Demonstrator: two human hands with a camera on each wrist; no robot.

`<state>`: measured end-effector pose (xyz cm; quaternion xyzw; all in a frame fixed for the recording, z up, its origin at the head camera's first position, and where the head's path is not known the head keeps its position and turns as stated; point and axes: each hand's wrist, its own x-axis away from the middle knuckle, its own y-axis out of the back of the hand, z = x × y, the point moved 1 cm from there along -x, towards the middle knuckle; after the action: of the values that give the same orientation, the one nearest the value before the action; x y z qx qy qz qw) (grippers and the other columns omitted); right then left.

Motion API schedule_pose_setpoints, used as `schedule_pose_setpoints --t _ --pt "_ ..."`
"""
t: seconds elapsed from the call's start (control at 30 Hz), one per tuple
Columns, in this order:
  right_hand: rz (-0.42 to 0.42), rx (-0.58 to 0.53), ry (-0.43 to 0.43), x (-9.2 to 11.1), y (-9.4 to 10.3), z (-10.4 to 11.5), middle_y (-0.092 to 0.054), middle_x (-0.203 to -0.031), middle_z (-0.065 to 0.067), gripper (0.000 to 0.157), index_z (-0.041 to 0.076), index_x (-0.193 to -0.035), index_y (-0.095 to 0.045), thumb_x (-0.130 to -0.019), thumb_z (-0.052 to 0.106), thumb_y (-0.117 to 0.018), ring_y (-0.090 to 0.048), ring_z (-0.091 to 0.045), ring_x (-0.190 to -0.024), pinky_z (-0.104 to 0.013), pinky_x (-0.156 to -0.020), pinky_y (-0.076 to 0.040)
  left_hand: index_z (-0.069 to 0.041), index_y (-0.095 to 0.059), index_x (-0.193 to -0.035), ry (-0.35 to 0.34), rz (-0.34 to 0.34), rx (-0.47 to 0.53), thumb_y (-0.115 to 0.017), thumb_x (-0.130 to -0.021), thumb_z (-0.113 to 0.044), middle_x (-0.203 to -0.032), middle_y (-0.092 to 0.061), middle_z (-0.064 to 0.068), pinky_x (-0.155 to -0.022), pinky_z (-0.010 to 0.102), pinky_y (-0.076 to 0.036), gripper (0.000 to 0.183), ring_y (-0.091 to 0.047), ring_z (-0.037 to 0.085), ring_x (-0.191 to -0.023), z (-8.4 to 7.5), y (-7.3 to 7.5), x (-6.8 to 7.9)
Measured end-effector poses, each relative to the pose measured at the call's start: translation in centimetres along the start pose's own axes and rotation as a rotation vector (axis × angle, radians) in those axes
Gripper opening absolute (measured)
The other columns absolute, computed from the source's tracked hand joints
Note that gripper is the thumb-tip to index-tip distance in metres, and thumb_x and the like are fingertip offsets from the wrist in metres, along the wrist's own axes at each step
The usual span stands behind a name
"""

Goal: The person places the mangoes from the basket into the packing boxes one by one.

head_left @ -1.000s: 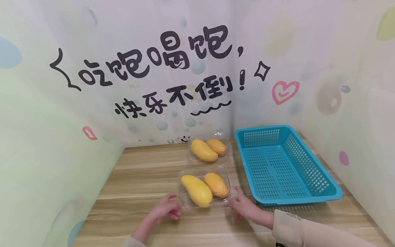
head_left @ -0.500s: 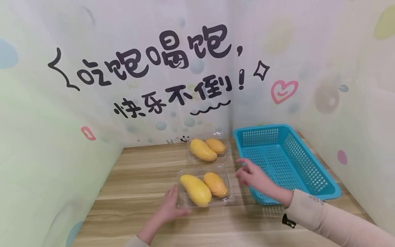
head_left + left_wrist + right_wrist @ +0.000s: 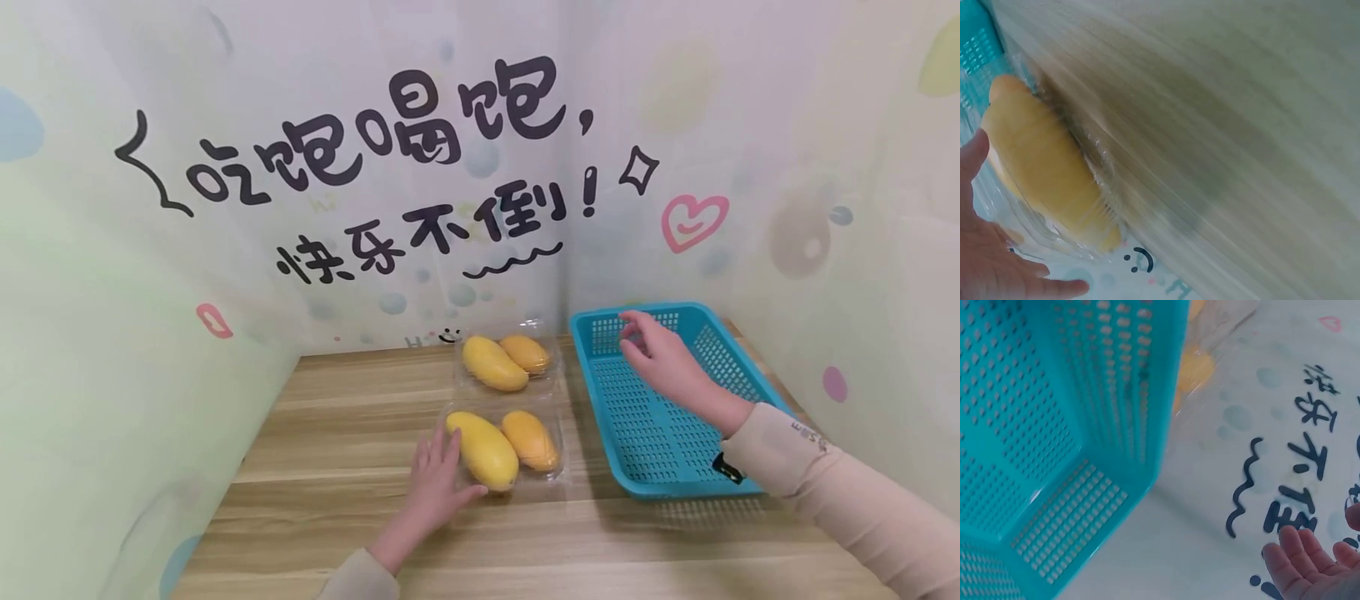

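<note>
Two mangoes lie in the front clear plastic box. My left hand is at this box's left side, fingers spread along its edge and thumb at the near side. In the left wrist view the thumb overlaps the box, with the fingers stretched out past it. Nothing is in my right hand, which hangs over the blue plastic basket, its fingers loosely bent. The right wrist view has those fingers apart from the basket wall.
Behind the front box, near the back wall, a second clear box holds two more mangoes. The basket stands to the right on the wooden table. Printed fabric walls enclose the table at the left, back and right.
My right hand has left the box's right side and moved up and right over the basket. The left hand has moved right onto the box's side, and the box has shifted slightly away.
</note>
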<state>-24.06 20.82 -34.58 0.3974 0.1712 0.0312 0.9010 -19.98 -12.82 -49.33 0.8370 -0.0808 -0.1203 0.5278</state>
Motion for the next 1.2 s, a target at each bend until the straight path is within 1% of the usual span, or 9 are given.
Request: schedule_pose_setpoints --t 0.17,0.27,0.4,0.53,0.7,0.93,1.07,1.13,1.2 --pt "0.010 0.150 0.017 -0.9 0.7 -1.5 -0.039 -0.133 -0.024 0.051 -0.003 -0.137 -0.031 -0.097 0.026 -0.042 -0.036 -0.040 -0.121 -0.058 -0.096 -0.034 -0.002 -0.025 -0.143 0.005 -0.011 -0.056 -0.069 -0.073 -0.050 -0.148 -0.013 0.025 -0.105 0.062 -0.015 0.095 -0.004 0.050 -0.133 -0.6 -0.4 -1.0" --pt "0.004 0.219 0.028 -1.5 0.9 -2.5 -0.036 -0.136 -0.025 0.053 -0.003 -0.136 -0.033 -0.096 0.030 -0.044 -0.031 -0.042 -0.125 -0.060 -0.099 -0.029 -0.002 -0.026 -0.142 0.009 -0.013 -0.082 -0.068 -0.073 -0.052 -0.148 -0.015 0.025 -0.106 0.060 -0.014 0.096 -0.004 0.050 -0.133 -1.1 -0.6 -1.5" --pt "-0.003 0.298 0.047 -2.0 1.2 -3.7 -0.036 -0.135 -0.025 0.055 -0.003 -0.135 -0.035 -0.094 0.033 -0.048 -0.030 -0.043 -0.124 -0.060 -0.100 -0.028 -0.001 -0.026 -0.142 0.016 -0.012 -0.106 -0.066 -0.074 -0.053 -0.148 -0.015 0.025 -0.107 0.059 -0.012 0.095 -0.003 0.049 -0.134 -1.8 -0.8 -2.2" --pt "0.008 0.335 0.049 -2.2 1.3 -4.3 -0.034 -0.136 -0.026 0.058 -0.004 -0.136 -0.034 -0.094 0.034 -0.049 -0.029 -0.044 -0.125 -0.060 -0.101 -0.026 0.000 -0.027 -0.141 0.025 -0.013 -0.100 -0.066 -0.075 -0.052 -0.148 -0.014 0.025 -0.108 0.059 -0.009 0.093 -0.001 0.049 -0.134 -2.4 -1.0 -2.6" --pt "0.014 0.341 0.047 -2.2 1.5 -4.5 -0.032 -0.137 -0.027 0.060 -0.004 -0.136 -0.033 -0.093 0.035 -0.049 -0.027 -0.045 -0.125 -0.061 -0.101 -0.025 0.000 -0.027 -0.141 0.042 -0.012 -0.111 -0.066 -0.075 -0.052 -0.148 -0.014 0.025 -0.109 0.057 -0.006 0.092 -0.001 0.047 -0.134 -2.8 -1.3 -3.0" --pt "0.010 0.349 0.048 -2.2 1.5 -4.3 -0.032 -0.137 -0.027 0.060 -0.004 -0.136 -0.033 -0.092 0.032 -0.052 -0.027 -0.045 -0.126 -0.062 -0.100 -0.024 -0.001 -0.027 -0.141 0.036 -0.024 -0.119 -0.066 -0.075 -0.052 -0.148 -0.015 0.025 -0.109 0.057 -0.008 0.092 -0.002 0.047 -0.134 -3.0 -1.5 -3.5" --pt "0.010 0.383 0.053 -2.3 1.4 -4.2 -0.031 -0.138 -0.028 0.061 -0.005 -0.136 -0.033 -0.091 0.031 -0.054 -0.026 -0.045 -0.126 -0.061 -0.102 -0.023 -0.002 -0.028 -0.141 0.013 -0.044 -0.122 -0.066 -0.074 -0.053 -0.148 -0.016 0.025 -0.108 0.058 -0.011 0.093 -0.004 0.049 -0.134 -3.1 -0.9 -3.8" --pt "0.003 0.397 0.054 -2.4 1.4 -4.3 -0.029 -0.139 -0.028 0.062 -0.005 -0.136 -0.033 -0.091 0.031 -0.055 -0.025 -0.046 -0.127 -0.061 -0.102 -0.022 -0.002 -0.027 -0.142 -0.012 -0.077 -0.113 -0.065 -0.075 -0.053 -0.147 -0.017 0.025 -0.108 0.058 -0.012 0.092 -0.007 0.050 -0.133 -3.2 0.0 -4.2" --pt "-0.006 0.402 0.052 -2.5 1.4 -4.3 -0.027 -0.140 -0.029 0.064 -0.005 -0.137 -0.031 -0.090 0.032 -0.056 -0.024 -0.046 -0.127 -0.061 -0.103 -0.020 -0.002 -0.026 -0.142 -0.039 -0.116 -0.106 -0.064 -0.077 -0.052 -0.148 -0.016 0.024 -0.108 0.059 -0.012 0.090 -0.007 0.050 -0.133 -3.2 1.5 -4.9"
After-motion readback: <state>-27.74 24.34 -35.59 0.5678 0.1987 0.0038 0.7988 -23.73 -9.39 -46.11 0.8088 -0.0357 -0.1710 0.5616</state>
